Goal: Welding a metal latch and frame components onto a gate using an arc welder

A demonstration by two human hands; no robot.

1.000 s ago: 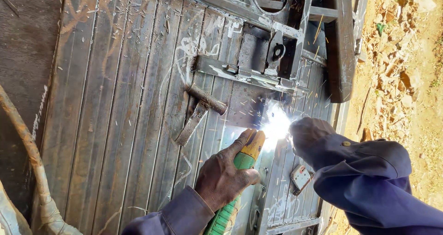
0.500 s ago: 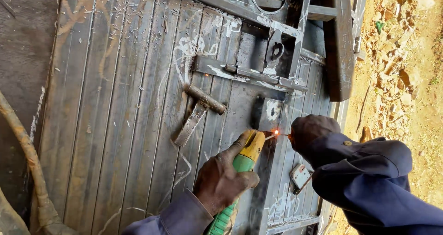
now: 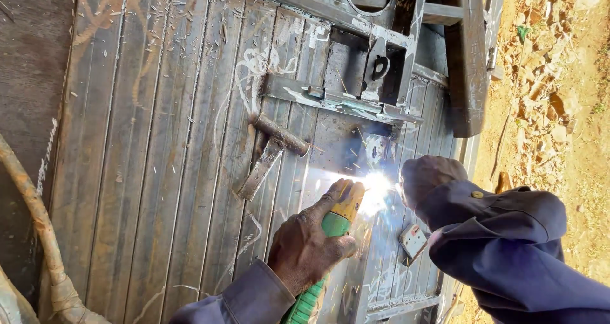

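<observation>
Since half a second ago, arc flare (image 3: 376,187) has grown. Green-yellow electrode holder (image 3: 330,235), rigid, light, best taken by its insulated handle, is gripped tight by left hand (image 3: 308,244) near the ribbed metal door (image 3: 146,139); right hand (image 3: 429,178) is fisted, contents untellable.

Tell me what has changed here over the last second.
The welding arc has flared bright again; half a second ago it had shrunk to a small orange spark, after glaring a second ago. The left hand kept its grip on the green and yellow electrode holder, and the right hand stayed beside the arc. Neither hand shifted noticeably. The ribbed metal door and short pipe stayed put.
</observation>
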